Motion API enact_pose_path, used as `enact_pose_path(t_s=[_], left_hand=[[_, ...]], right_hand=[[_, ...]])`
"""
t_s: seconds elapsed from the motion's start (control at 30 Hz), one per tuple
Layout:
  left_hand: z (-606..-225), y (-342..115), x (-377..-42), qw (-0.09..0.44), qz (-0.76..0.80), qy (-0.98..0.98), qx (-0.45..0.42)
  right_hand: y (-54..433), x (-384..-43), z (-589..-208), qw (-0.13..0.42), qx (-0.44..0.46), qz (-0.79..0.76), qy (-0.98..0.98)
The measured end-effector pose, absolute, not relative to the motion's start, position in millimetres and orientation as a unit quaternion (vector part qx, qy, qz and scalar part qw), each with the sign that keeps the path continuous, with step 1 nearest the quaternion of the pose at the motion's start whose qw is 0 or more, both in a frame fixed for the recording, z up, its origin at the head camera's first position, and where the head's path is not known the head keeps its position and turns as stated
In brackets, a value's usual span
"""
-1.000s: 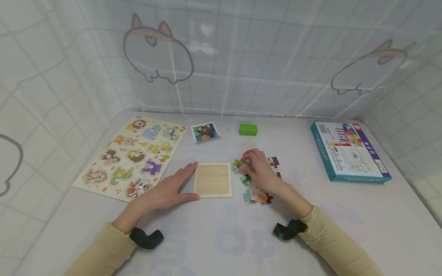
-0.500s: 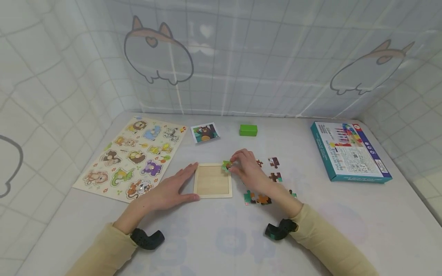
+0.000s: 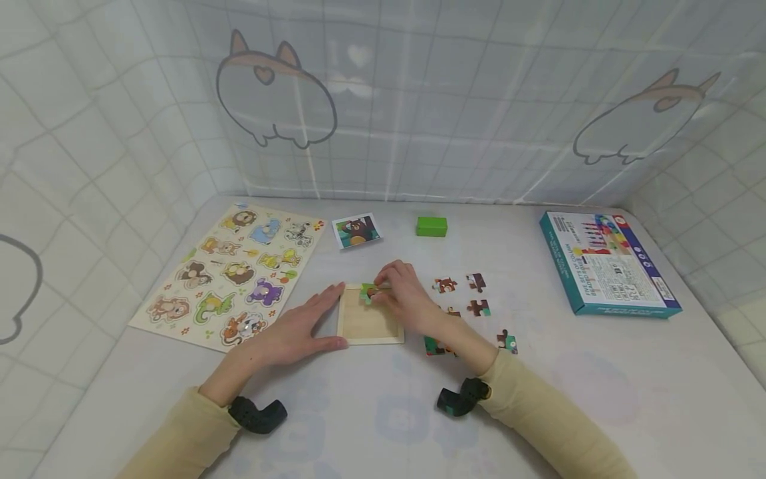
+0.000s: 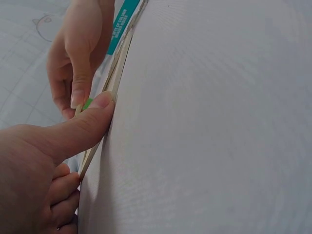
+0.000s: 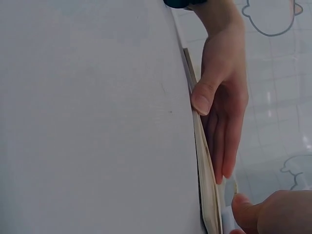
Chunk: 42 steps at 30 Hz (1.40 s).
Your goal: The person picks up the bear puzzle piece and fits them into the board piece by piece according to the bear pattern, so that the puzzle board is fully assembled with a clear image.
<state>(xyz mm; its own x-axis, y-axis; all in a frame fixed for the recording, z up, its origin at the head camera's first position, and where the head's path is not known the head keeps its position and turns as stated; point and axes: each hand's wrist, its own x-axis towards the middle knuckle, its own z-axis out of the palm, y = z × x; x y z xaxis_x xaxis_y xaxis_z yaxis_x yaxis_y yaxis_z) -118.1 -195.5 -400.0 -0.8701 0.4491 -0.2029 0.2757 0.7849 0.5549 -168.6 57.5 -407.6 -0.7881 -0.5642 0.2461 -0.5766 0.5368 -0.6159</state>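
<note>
In the head view my right hand (image 3: 409, 296) pinches a green jigsaw puzzle piece (image 3: 366, 293) over the upper left part of a shallow square wooden tray (image 3: 370, 342). Part of the piece is hidden behind the fingers. My left hand (image 3: 296, 332) lies along the tray's left side with fingers straight, thumb at the lower corner and fingertips at the upper one. The left wrist view shows the left thumb (image 4: 83, 127) against the tray's edge. Several loose puzzle pieces, among them a brown one (image 3: 479, 307), lie right of the tray, some partly hidden by the right arm.
An animal puzzle board (image 3: 230, 273) lies at the left. Behind the tray are a bear picture card (image 3: 356, 231) and a green block (image 3: 431, 227). A teal-sided box (image 3: 610, 266) stands at the right. A patterned curtain (image 3: 407, 100) hangs behind the table.
My right hand has picked up the green puzzle piece from the loose pieces and carried it left over the tray. The left hand has stayed at the tray's side.
</note>
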Motion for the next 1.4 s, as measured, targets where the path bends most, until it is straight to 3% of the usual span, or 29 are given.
enact_pose_path(t_s=[0.4, 0.83, 1.4], left_hand=[[-400.6, -195.8, -119.2, 0.167, 0.259, 0.931, 0.196], [-400.1, -195.0, -118.6, 0.163, 0.257, 0.931, 0.199], [-400.5, -193.9, -118.4, 0.159, 0.251, 0.93, 0.218]], right_hand=[[35.3, -167.5, -413.7, -0.008, 0.322, 0.346, -0.881], [32.7, -167.1, -423.0, 0.03, 0.319, 0.33, -0.888], [32.5, -167.0, -425.2, 0.027, 0.302, 0.361, -0.882]])
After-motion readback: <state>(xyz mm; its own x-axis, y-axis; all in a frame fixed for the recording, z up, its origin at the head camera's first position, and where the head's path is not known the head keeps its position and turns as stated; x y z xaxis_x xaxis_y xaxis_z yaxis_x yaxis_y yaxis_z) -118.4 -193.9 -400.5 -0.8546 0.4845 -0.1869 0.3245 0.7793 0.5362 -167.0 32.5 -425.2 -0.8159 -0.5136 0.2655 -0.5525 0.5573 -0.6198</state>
